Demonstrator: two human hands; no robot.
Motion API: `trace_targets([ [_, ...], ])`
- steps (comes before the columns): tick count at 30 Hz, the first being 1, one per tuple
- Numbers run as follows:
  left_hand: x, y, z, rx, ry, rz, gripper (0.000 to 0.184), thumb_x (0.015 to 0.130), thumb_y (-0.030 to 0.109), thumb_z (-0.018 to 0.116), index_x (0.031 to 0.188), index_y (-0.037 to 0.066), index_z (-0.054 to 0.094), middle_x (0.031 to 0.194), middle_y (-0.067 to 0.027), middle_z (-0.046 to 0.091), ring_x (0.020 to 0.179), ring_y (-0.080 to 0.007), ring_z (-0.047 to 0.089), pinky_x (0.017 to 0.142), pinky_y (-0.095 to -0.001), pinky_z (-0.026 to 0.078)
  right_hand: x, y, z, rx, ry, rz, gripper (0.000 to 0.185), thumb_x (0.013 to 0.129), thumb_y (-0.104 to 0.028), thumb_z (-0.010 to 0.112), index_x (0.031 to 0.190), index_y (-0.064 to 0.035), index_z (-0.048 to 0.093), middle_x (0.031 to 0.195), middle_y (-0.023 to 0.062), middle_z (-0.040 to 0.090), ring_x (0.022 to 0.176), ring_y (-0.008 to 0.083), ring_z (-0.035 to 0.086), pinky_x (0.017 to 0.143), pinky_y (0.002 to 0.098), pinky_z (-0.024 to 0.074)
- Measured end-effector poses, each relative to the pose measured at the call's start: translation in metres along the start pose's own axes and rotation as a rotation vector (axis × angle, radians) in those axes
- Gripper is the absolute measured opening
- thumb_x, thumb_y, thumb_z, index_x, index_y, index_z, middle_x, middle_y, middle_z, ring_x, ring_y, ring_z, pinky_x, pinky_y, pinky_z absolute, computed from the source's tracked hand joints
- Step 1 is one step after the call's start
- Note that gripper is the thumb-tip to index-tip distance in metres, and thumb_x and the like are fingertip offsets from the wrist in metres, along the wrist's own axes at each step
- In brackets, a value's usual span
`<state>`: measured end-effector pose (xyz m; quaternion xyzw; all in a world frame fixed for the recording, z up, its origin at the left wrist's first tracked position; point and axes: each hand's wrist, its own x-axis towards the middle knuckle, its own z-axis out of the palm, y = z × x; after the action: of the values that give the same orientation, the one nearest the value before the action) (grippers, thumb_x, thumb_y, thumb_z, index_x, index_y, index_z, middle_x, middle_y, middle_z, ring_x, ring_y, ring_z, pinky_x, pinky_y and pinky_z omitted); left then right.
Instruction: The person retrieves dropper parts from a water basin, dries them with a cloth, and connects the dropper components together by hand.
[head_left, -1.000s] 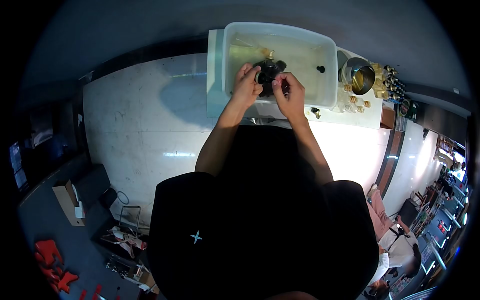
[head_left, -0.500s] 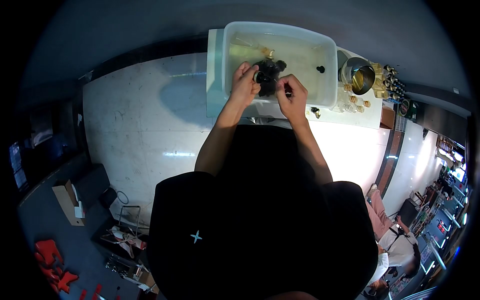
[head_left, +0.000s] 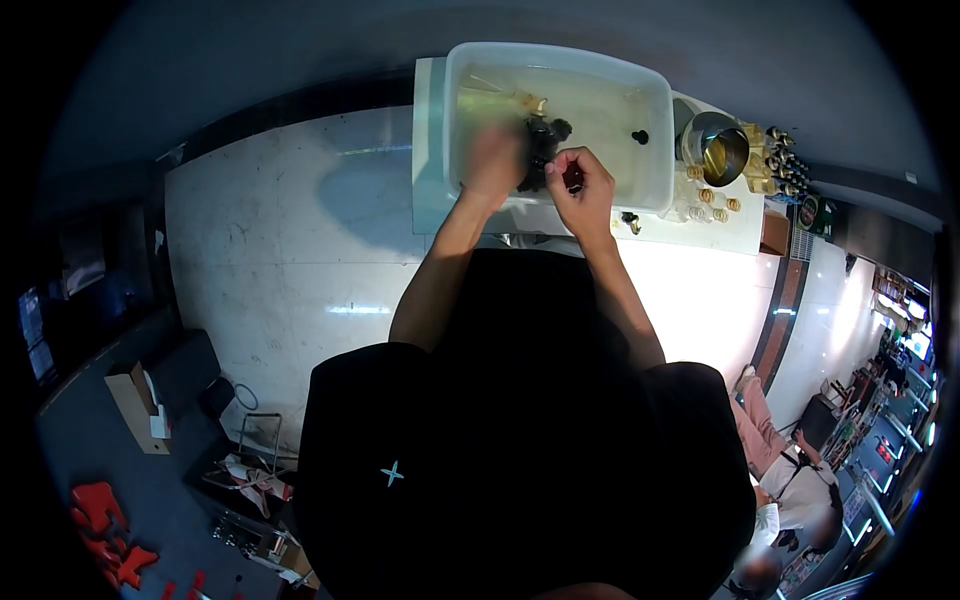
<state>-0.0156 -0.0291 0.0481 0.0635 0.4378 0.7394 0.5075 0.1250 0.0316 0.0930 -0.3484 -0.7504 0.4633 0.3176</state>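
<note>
My left hand [head_left: 493,162] is smeared by motion over the left part of a white plastic tub [head_left: 660,130] holding shallow liquid. Its fingers and whatever they hold cannot be made out. My right hand [head_left: 583,195] is closed at the tub's near side, thumb and forefinger pinched together on something too small to name. Just beyond and between the hands, a cluster of black pump-like bottle tops [head_left: 540,135] lies in the tub. A gold-coloured fitting [head_left: 540,106] is at the cluster's far end. A single black piece [head_left: 640,137] sits farther right in the liquid.
Right of the tub stand a metal pot [head_left: 722,150] and several clear glass bottles [head_left: 700,205] with gold necks. Several dark-topped amber bottles [head_left: 765,170] line the table's far right. A small black and gold piece [head_left: 631,222] lies by the tub's near edge. Two people are at lower right.
Half a second ago my left hand held a black piece with a gold ring; now that hand is blurred by motion. My right hand has barely moved and stays pinched.
</note>
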Motion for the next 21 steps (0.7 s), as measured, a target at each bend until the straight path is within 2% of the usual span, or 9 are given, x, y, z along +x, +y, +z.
trace_targets([
  [4,-0.003,0.002,0.006,0.015,0.007,0.026,0.040,0.100,0.009,0.059,0.073,0.018,0.030,0.061,0.0063,0.033,0.043,-0.0028,0.017,0.039,-0.0242,0.013,0.000,0.010,0.002,0.018,-0.002,-0.007,0.012,0.086,-0.008,0.070,0.085,-0.0011,0.060,0.073,0.0036,0.060,0.060,0.0085,0.054,0.057,0.0241,0.0446],
  [10,-0.003,0.003,0.006,0.059,0.029,0.044,0.042,0.100,0.008,0.058,0.073,0.018,0.028,0.061,0.0066,0.030,0.044,-0.0033,0.015,0.039,-0.0247,0.012,-0.002,0.016,0.003,0.129,-0.034,0.130,0.011,0.092,-0.010,0.068,0.090,-0.0010,0.062,0.074,0.0015,0.060,0.062,0.0067,0.052,0.057,0.0240,0.0431],
  [16,-0.005,0.008,0.006,-0.025,0.023,0.059,0.042,0.099,0.009,0.060,0.073,0.019,0.028,0.061,0.0071,0.028,0.043,-0.0044,0.014,0.040,-0.0251,0.012,-0.003,0.018,0.003,0.165,-0.024,0.086,0.011,0.094,-0.009,0.066,0.092,-0.0002,0.061,0.074,0.0027,0.060,0.062,0.0068,0.052,0.058,0.0241,0.0434],
  [21,0.005,-0.004,-0.009,0.191,0.001,0.204,0.043,0.098,0.009,0.061,0.073,0.020,0.028,0.060,0.0076,0.028,0.042,-0.0049,0.014,0.040,-0.0254,0.013,-0.004,0.018,0.002,0.207,-0.025,0.091,0.011,0.095,-0.009,0.066,0.091,0.0001,0.060,0.076,0.0027,0.060,0.063,0.0069,0.053,0.059,0.0233,0.0438],
])
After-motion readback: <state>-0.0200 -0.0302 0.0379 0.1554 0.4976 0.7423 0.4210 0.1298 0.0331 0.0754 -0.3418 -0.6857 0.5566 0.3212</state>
